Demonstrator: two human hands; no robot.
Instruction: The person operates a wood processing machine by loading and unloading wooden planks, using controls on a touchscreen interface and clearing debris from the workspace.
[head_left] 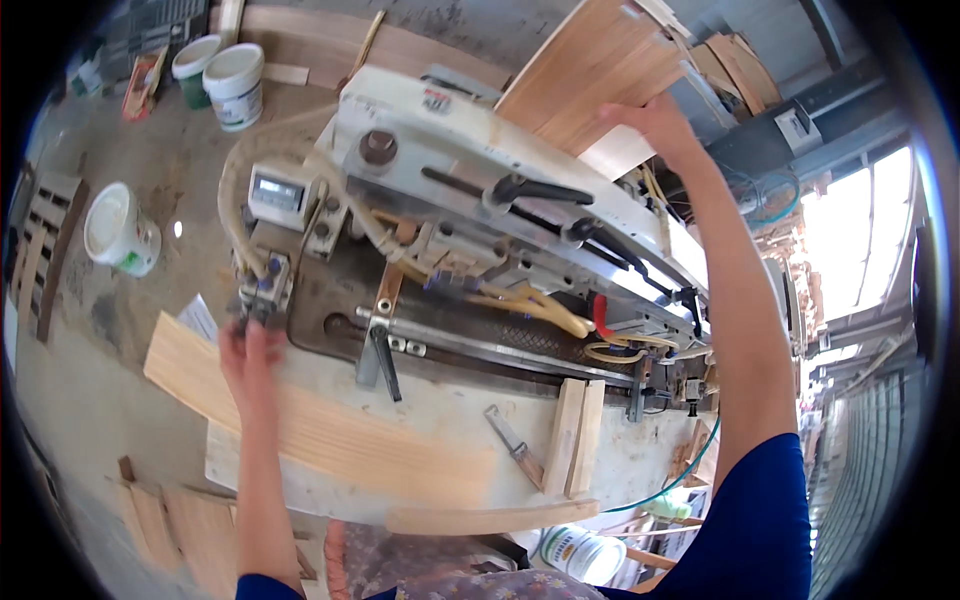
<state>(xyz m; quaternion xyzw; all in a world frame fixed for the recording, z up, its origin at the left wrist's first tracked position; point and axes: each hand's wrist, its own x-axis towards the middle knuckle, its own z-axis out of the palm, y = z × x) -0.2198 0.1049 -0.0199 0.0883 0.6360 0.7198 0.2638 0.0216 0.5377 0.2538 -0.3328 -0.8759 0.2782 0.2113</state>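
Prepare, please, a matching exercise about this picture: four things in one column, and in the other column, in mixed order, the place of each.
Things:
1. Left hand
2. Right hand
3. Long pale board
4. Lone white bucket

Places:
A. At the brown wooden panels, at the top of the picture
B. On the floor, near the picture's left side
C. At the small control block with a hose
D. Partly on the white bench, its left end past the bench edge

Right pairs: 1-C, 2-A, 3-D, 4-B

Panels (pixel 590 75) brown, grain-striped; board (pixel 330 440) pale yellow; sleeve (pixel 755 515) dark blue; apron (pixel 480 586) flowered.
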